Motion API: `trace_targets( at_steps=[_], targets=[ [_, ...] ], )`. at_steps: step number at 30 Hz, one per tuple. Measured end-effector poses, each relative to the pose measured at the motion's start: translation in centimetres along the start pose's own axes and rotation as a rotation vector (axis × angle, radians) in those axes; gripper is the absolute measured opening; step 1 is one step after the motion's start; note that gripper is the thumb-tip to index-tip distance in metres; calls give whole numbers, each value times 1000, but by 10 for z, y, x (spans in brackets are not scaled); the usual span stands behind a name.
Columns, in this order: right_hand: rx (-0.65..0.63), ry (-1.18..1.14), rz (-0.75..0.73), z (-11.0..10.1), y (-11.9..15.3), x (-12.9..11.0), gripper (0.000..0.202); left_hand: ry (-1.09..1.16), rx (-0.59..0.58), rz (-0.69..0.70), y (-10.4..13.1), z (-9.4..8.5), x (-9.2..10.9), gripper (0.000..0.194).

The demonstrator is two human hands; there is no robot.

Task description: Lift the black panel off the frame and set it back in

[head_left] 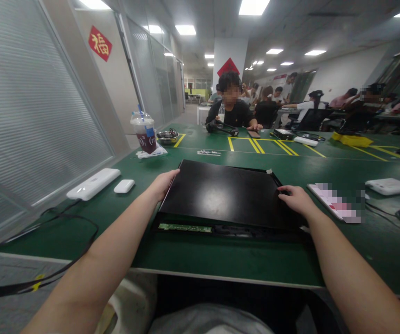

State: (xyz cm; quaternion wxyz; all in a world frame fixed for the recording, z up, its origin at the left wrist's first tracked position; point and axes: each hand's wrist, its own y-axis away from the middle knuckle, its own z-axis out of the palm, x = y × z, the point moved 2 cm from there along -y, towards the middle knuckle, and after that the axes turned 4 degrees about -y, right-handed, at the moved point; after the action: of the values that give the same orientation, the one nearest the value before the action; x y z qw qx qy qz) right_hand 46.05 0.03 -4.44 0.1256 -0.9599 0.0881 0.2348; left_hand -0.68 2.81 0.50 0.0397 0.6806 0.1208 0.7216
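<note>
Panel (pixel 217 192) lies between left grip (pixel 168 183) and right grip (pixel 295 199), both pinching its side edges above the tabletop (pixel 235 260).

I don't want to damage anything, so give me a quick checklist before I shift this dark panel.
1. Left hand on the dark panel's left edge: ok.
2. Right hand at its right edge: ok.
3. Panel lined up with the black frame beneath: not ok, it looks askew.
4. Green circuit strip covered: not ok, it shows along the near side.
5. Drink apart from the panel: ok, beyond its far left corner.
6. Nothing attached under the panel: cannot tell, its underside is hidden.
</note>
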Motion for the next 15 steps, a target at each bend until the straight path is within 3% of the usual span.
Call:
trace_targets(
  at_steps=[5,15],
  targets=[
    [-16,12,16,-1,0,-2,36,-68,-54,-13,11,3,-1,35],
    [7,-3,26,-2,1,-2,34,-88,-37,24,11,3,3,32]
  ],
)
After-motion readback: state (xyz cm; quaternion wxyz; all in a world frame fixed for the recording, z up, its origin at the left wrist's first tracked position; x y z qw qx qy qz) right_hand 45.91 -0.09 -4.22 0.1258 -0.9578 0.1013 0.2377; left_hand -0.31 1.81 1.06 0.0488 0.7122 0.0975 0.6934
